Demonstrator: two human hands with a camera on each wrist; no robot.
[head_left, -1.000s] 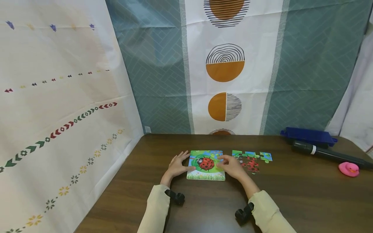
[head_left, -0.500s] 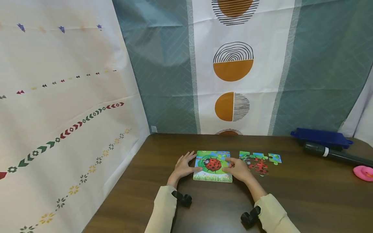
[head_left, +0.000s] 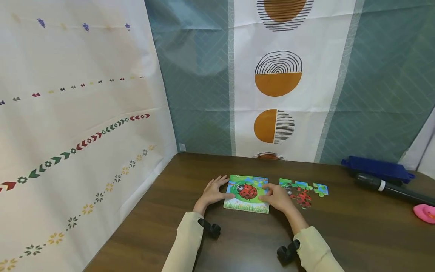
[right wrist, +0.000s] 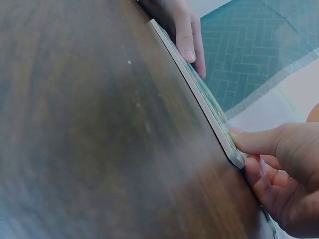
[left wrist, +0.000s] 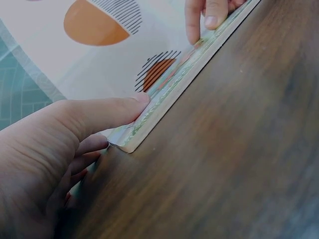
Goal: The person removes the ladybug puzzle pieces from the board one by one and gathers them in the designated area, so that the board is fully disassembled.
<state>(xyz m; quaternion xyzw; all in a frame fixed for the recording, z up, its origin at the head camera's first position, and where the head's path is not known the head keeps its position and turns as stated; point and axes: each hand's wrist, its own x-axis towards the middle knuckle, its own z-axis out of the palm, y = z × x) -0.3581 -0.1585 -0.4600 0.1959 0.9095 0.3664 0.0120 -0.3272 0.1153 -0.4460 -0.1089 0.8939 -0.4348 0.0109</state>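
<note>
A square puzzle board (head_left: 247,192) with a red ladybug picture lies flat on the table, between both hands. At its left edge, my left hand (head_left: 213,192) rests its thumb on top, the other fingers spread along the side. My right hand (head_left: 278,197) grips the right edge: in the right wrist view its thumb (right wrist: 254,141) lies on top and its other fingers curl at the side. Just right of that hand, several loose jigsaw pieces (head_left: 303,197) lie in a cluster, one blue-and-green piece (head_left: 321,189) at its far right. The right hand partly hides the board's right side.
Farther right are a blue tray (head_left: 377,168), a long black cylindrical object (head_left: 395,187) with a white band, and a pink rubber duck (head_left: 424,213). Patterned cloths (head_left: 197,94) hang behind and to the left of the brown wooden table (head_left: 244,241).
The head view has swung left and tilted slightly, so the scene shifts right in it. Both hands stay at the puzzle board's edges, and the loose pieces keep their places.
</note>
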